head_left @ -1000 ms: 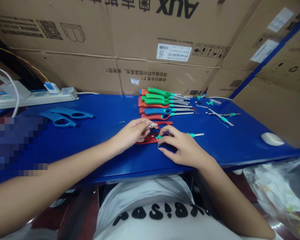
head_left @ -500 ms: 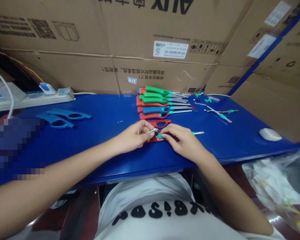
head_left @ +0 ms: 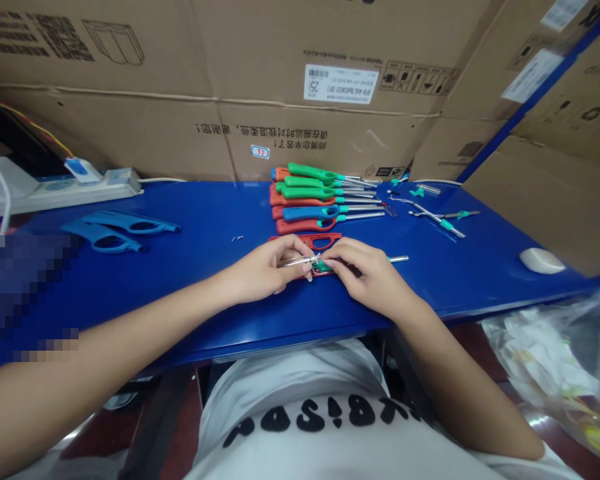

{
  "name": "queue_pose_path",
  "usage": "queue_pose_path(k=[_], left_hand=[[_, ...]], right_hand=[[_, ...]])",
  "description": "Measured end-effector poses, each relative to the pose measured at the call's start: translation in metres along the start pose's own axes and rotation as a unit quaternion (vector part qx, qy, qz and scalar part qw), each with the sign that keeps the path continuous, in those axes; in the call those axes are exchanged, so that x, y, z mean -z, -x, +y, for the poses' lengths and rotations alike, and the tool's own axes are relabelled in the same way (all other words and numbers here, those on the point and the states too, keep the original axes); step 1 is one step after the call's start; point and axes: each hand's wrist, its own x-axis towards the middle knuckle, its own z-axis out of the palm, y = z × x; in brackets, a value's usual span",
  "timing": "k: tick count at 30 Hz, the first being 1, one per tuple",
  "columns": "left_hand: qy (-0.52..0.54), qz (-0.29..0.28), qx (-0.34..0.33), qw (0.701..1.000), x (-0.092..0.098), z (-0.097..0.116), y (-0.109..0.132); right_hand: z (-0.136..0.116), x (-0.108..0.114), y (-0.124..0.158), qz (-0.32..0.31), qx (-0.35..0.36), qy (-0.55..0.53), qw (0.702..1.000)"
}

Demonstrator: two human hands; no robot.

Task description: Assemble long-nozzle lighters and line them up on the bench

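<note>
A red plastic lighter shell (head_left: 325, 239) lies flat on the blue table (head_left: 205, 293), partly under both hands. My left hand (head_left: 263, 270) pinches a small clear and metal tube part (head_left: 300, 261) over the shell. My right hand (head_left: 367, 273) presses fingertips on a teal piece (head_left: 323, 267) joined to a metal rod (head_left: 397, 259) that sticks out to the right. Behind them sits a stack of finished long lighters (head_left: 315, 199) in green, orange, blue and red.
Two blue shell halves (head_left: 117, 230) lie at the left, a power strip (head_left: 60, 190) behind them. Loose rods with teal fittings (head_left: 437, 217) lie at the right, a white oval object (head_left: 543, 261) near the table's right end. Cardboard boxes (head_left: 280, 87) wall the back; a plastic bag (head_left: 555, 373) sits lower right.
Both hands have closed in over the red shell and settled lower on it; the left hand brought the tube part down beside the teal piece. The view tilted slightly down.
</note>
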Motion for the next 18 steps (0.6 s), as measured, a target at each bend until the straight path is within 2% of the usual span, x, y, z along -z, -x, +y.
queue_pose_path(k=[18], left_hand=[[0.005, -0.004, 0.003, 1.0, -0.0014, 0.0035, 0.001]], right_hand=[[-0.0007, 0.0032, 0.0, -0.008, -0.014, 0.01, 1.0]])
